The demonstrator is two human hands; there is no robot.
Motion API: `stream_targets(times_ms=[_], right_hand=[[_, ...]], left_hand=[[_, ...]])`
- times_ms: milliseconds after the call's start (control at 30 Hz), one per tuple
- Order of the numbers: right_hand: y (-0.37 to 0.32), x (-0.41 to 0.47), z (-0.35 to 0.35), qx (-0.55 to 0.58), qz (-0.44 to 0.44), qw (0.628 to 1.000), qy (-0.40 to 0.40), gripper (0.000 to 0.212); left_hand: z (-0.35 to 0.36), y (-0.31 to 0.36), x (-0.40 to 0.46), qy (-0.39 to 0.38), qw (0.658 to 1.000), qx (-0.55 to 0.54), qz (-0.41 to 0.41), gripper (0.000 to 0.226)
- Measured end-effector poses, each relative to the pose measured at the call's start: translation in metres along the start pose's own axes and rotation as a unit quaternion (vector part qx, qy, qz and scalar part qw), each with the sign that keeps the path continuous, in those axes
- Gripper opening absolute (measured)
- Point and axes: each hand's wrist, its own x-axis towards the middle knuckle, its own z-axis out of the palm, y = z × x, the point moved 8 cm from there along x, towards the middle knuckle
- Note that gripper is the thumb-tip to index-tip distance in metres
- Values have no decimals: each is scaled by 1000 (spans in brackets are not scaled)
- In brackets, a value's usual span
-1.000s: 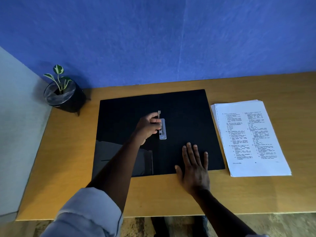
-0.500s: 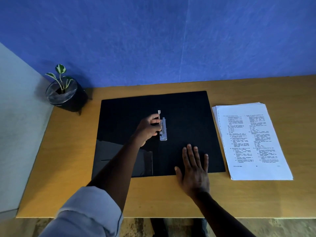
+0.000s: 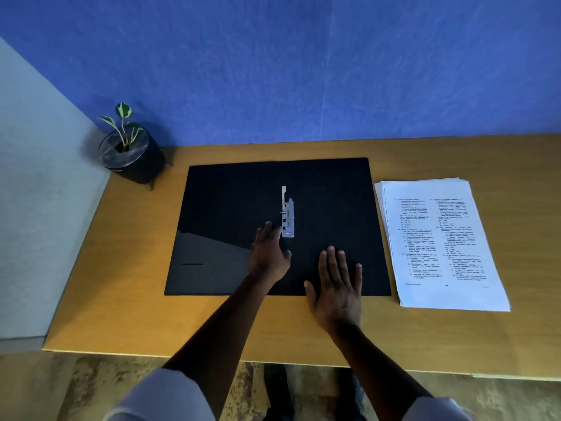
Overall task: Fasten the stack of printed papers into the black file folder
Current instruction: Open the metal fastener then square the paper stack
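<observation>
The black file folder [image 3: 230, 205] lies open and flat on the wooden desk [image 3: 127, 268]. A metal clip mechanism [image 3: 287, 217] sits along its spine, with its lever raised toward the back. My left hand [image 3: 268, 253] rests flat on the folder just below the clip, fingers apart, holding nothing. On the folder's front right edge lies my right hand [image 3: 337, 287], flat with fingers spread. To the right of the folder sits the stack of printed papers [image 3: 440, 241], touched by neither hand.
A small potted plant [image 3: 130, 153] in a black pot stands at the desk's back left corner. A blue wall rises behind the desk and a grey panel borders its left side. The desk's front edge is near my body.
My left hand has let go of the clip mechanism and drawn back toward me, now lying flat below it. The clip's lever now stands raised. My right hand stays put.
</observation>
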Motion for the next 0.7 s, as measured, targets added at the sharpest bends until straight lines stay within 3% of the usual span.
stream_targets(times_ms=[400, 533, 633, 700], right_hand=[[0, -1, -5, 10, -21, 1000, -15, 74], [6, 4, -15, 35, -39, 998, -31, 70], [25, 7, -31, 67, -31, 997, -24, 66], [49, 11, -46, 76, -16, 997, -7, 65]], left_hand=[[3, 4, -7, -25, 999, 17, -25, 76], [-6, 18, -19, 64, 997, 12, -35, 75], [-13, 49, -39, 171, 985, 26, 19, 64], [-3, 74, -49, 182, 982, 6, 51, 56]])
